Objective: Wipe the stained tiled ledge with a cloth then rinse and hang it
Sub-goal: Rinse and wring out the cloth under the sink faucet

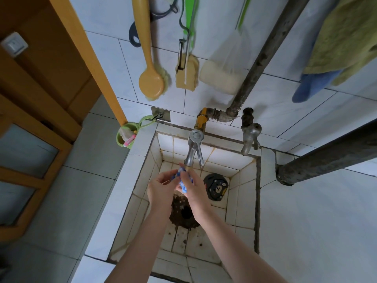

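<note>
Gripping the bunched cloth (pixel 182 183) under the tap (pixel 191 153), left hand (pixel 161 187) and right hand (pixel 194 190) risk dropping it onto the grimy drain (pixel 185 214) if wet fingers slip.

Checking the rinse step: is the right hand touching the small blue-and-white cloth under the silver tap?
Touching. Head view: the right hand pinches the small blue-and-white cloth, no gap.

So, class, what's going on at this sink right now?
A person grips a small blue-and-white cloth with the left hand and right hand, bunched just under the spout of the metal tap, over the tiled basin. It looks like the rinsing step; the cloth is not yet hung.
</note>
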`<state>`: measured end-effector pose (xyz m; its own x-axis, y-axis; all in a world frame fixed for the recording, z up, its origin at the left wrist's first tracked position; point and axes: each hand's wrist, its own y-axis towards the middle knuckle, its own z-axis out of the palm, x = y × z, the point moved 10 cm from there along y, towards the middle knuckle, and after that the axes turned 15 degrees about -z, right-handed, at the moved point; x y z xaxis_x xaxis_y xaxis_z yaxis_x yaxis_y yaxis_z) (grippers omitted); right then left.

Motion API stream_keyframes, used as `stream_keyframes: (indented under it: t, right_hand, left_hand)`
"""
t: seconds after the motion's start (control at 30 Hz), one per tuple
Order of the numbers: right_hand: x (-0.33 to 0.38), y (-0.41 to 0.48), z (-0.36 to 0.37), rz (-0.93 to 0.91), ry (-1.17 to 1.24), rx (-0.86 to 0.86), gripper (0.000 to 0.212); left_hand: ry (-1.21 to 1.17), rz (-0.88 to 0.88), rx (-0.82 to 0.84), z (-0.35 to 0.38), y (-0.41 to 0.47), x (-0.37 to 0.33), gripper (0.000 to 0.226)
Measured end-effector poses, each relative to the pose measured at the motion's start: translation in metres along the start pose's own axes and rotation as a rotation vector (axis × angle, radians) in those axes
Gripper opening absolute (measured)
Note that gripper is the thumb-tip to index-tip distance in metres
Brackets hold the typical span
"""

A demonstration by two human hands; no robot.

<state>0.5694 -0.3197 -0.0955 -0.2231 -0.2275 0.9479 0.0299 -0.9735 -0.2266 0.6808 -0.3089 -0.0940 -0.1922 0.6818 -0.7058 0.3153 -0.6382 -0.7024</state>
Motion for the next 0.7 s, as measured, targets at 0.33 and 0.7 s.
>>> stream_keyframes:
  t: [0.33, 0.7]
  right_hand:
    - [-0.013, 0.01, -0.02, 0.107, -0.149, -0.212, 0.023]
    - [-0.004, 0.006, -0.013, -0.006, -0.065, -0.023, 0.036]
  left_hand:
    - [0.034, 0.035, 0.086, 0.01, -0.007, 0.0, 0.021]
    - [-0.346, -0.182, 0.216, 0.011, -0.002, 0.008, 0.018]
